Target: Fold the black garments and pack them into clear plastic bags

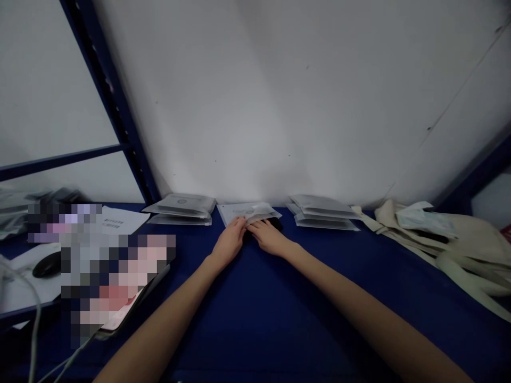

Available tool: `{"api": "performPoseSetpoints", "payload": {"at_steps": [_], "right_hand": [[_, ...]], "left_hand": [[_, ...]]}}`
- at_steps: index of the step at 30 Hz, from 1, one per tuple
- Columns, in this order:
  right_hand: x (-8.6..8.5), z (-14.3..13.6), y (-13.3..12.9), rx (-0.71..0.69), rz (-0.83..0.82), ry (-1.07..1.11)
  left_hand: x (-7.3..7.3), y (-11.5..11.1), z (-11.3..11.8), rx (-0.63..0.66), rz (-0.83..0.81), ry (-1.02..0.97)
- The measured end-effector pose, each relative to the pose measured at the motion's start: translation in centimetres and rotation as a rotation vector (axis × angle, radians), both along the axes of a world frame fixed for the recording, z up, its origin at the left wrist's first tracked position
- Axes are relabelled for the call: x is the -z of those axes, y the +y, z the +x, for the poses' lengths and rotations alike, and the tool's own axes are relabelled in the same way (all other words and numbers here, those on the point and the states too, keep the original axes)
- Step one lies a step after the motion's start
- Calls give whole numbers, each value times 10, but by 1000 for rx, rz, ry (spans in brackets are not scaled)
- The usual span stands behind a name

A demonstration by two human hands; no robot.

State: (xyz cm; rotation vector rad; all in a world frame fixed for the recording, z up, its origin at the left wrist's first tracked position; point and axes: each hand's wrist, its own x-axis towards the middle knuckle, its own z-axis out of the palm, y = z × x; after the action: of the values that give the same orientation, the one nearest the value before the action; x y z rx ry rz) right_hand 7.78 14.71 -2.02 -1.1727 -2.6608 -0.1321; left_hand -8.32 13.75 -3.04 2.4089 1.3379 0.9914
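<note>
Both arms reach forward over a blue table (279, 298) to its far edge by the white wall. My left hand (229, 242) and my right hand (269, 235) meet on a clear plastic pouch (255, 211) with something dark inside, lying on a small pile of similar pouches. The fingers of both hands pinch its near edge. A stack of flat grey-white pouches (181, 208) lies to the left, and another stack (323, 211) lies to the right.
Cream cloth bags (451, 239) are heaped at the right. At the left lie white papers (120, 219), a black mouse (47, 264), cables and a blurred-out patch. A blue shelf post (115, 111) rises at the left.
</note>
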Motion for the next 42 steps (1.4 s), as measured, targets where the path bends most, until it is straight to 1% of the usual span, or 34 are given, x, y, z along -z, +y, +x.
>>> {"api": "performPoseSetpoints", "payload": {"at_steps": [3, 6, 11, 13, 15, 20, 24, 27, 29, 34, 36, 42], "right_hand": [[3, -3, 13, -58, 4, 25], [2, -8, 18, -62, 2, 47], [-2, -12, 7, -45, -8, 51], [-4, -9, -1, -50, -15, 38], [-6, -4, -9, -62, -24, 23], [-10, 12, -28, -107, -35, 23], [-10, 21, -32, -155, -34, 8], [-9, 23, -23, -183, -48, -23], [-8, 22, -14, -174, -32, -9], [-6, 19, 4, -52, 22, 104], [-6, 17, 8, -32, 20, 117], [-8, 9, 3, -178, -77, 100]], "left_hand": [[0, 4, -3, -9, -3, -25], [-2, 4, -6, -37, -18, -23], [-10, -4, -4, -153, -53, 67], [-13, -8, -2, -169, -71, 87], [-14, -10, 0, -111, -96, 89], [-15, -14, 3, 107, -199, 53], [-16, -17, 5, 209, -247, 4], [-17, -18, 6, 228, -234, -8], [-17, -16, 6, 220, -211, -14], [-11, -13, 5, 182, -139, -6], [-10, -13, 5, 173, -124, -1], [-14, -14, 3, 169, -128, -10]]}}
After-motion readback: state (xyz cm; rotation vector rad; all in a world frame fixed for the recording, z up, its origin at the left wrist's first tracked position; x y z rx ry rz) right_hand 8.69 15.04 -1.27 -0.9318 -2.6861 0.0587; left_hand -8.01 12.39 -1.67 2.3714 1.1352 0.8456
